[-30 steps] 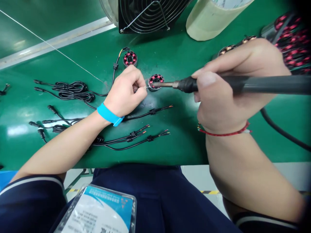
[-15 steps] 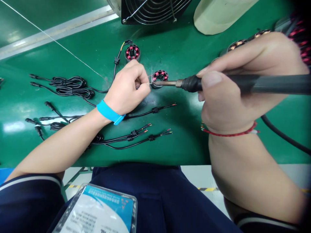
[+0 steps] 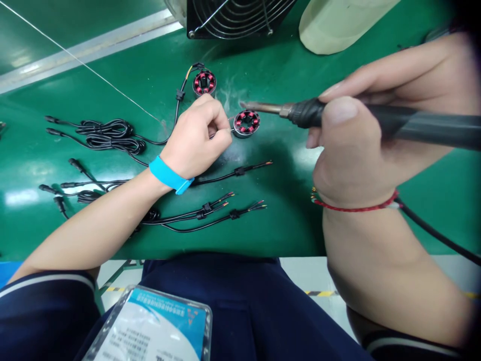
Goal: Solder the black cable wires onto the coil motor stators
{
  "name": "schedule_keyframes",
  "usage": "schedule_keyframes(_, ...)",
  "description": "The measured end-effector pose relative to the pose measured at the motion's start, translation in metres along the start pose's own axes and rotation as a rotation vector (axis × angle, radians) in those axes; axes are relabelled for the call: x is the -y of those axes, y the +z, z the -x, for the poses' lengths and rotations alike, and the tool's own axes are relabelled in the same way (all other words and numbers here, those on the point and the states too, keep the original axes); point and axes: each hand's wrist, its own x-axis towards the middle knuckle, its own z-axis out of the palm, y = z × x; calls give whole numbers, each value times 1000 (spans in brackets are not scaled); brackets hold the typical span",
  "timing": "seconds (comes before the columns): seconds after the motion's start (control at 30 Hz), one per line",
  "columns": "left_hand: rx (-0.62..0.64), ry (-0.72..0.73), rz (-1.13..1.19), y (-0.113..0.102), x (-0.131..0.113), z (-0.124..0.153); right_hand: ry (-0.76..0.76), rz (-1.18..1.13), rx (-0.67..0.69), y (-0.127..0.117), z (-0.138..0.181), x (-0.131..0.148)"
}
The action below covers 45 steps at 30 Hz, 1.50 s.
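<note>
My right hand [image 3: 361, 125] is wrapped round the dark handle of a soldering iron [image 3: 278, 109]. The iron's tip is just above the upper edge of a motor stator [image 3: 246, 123] with red copper windings, and a wisp of smoke hangs beside it. My left hand [image 3: 205, 123] is closed in a pinch at the stator's left side. A thin wire [image 3: 232, 130] runs from its fingertips to the stator; the rest is hidden in the hand. Just beyond that hand lies a second stator [image 3: 205, 82], joined to a black cable [image 3: 177, 110].
Several black cables [image 3: 180, 220] with bare coloured ends lie nearer me, and coiled cables [image 3: 108, 128] lie to the left. A fan [image 3: 240, 20] stands at the back beside a pale rounded object [image 3: 338, 30]. A thin pale strand [image 3: 93, 66] slants across the upper left.
The soldering iron tip has lifted from the stator's left edge to above its upper rim, and my right hand has shifted slightly right. Smoke now shows. My left hand stays in place.
</note>
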Motion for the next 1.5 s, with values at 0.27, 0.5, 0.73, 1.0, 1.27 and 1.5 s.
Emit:
schedule_keyframes(0.27, -2, -43, 58, -2, -3, 0, -135, 176, 291, -5, -3, 7)
schedule_keyframes(0.5, -5, -43, 41, -2, -2, 0, 199, 61, 401, 6, 4, 7)
schedule_keyframes(0.73, 28, -76, 13, -5, -8, 1, -13, 252, 513, 19, 3, 3)
schedule_keyframes(1.0, 104, -106, -80, -12, -9, 4, 19, 273, 503, 24, 6, -2)
schedule_keyframes(1.27, 278, -491, 328, -30, -17, -4, 9, 293, 551, 26, 8, -7)
schedule_keyframes(1.5, 127, -596, 492, -33, -17, -8, -6, 317, 592, 24, 12, 0)
